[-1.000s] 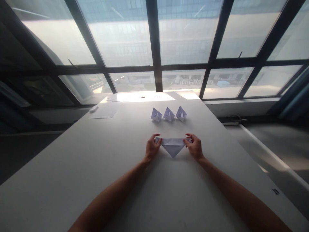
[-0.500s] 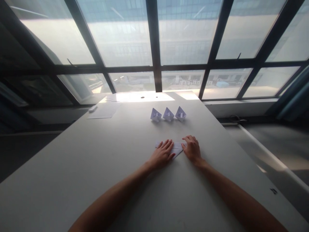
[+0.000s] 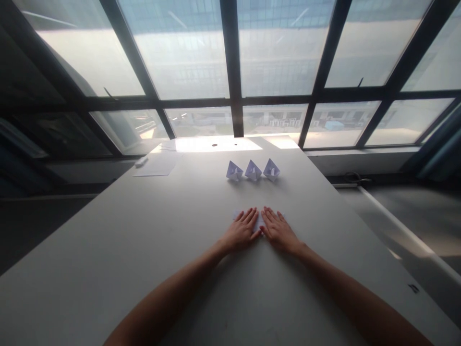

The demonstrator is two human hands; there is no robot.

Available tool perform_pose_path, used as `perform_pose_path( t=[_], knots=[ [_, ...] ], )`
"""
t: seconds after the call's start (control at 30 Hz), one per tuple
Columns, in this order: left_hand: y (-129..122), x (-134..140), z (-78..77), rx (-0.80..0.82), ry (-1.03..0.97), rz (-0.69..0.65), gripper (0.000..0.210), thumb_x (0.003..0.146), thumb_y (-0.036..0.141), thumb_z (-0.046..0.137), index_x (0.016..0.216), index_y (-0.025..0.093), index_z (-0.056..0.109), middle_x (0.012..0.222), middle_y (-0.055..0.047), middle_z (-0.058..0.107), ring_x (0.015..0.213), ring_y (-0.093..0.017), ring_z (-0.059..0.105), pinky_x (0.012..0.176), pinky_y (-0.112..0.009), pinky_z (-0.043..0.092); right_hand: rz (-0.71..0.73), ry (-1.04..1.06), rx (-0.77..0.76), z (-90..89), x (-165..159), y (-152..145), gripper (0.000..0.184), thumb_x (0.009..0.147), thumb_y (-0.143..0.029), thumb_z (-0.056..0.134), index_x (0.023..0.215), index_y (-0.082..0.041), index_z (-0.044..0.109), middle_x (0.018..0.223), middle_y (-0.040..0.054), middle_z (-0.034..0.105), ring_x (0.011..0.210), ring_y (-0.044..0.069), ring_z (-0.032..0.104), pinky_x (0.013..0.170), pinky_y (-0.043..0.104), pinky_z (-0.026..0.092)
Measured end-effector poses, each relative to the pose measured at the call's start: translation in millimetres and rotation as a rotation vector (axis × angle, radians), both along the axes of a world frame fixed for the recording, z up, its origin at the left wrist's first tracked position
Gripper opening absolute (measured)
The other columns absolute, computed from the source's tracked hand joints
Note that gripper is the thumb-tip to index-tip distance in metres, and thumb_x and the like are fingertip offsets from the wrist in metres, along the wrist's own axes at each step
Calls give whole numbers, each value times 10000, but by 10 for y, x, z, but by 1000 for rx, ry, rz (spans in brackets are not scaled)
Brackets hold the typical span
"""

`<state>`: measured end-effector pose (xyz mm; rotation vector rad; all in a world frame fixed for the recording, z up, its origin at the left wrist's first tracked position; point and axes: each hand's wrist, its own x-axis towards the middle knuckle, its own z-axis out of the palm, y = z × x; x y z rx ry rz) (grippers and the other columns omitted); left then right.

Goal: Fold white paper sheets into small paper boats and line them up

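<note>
Beneath the flat, slightly spread left fingers [image 3: 247,218] and right fingers [image 3: 271,217], folded paper [image 3: 258,221] seems light, easily creased, best held by its outer corners.

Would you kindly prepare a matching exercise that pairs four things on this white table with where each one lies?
Things
1. three small folded white paper shapes
2. flat white rectangular paper
3. partly covered folded white paper piece
4. small dark patch

Places
A. near the right edge of the white table
B. beneath the flat left hand and the flat right hand
C. in a row side by side, beyond the hands
D. at the far left part of the table

Right pairs: 1-C, 2-D, 3-B, 4-A
</note>
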<state>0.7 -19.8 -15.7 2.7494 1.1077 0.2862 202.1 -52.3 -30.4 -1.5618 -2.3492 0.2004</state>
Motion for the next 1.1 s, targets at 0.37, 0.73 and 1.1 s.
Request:
perform_pose_path(
  t=[0.37, 0.73, 1.1],
  knots=[
    [101, -97, -118, 32, -70, 392, 544, 1018, 420, 285, 1448, 100, 380, 1545, -202, 327, 1462, -307, 237, 1176, -518, 185, -293, 75, 19, -106, 136, 63, 495, 984, -285, 342, 1453, -142, 412, 1560, 163, 313, 1461, 269, 230, 1152, 614, 60],
    [257, -236, -1, 23, -232, 258, 242, 913, 317, 597, 1146, 260, 629, 1371, -66, 552, 1309, -268, 459, 1114, -451, 323, -288, 200, 111, 110, 283, 147, 256, 870, -228, 595, 1117, -220, 660, 1149, 100, 650, 1084, 261, 540, 991, 427, 342],
    [320, -241, 15, -38, -478, 168, 342, 783, 218, 754, 1105, 242, 642, 1024, -42, 678, 1026, -248, 604, 929, -382, 443, -151, 450, 184, 147, 329, 181, 181, 846, -106, 603, 944, -225, 695, 884, 48, 651, 884, 220, 600, 821, 341, 412]
  ],
)
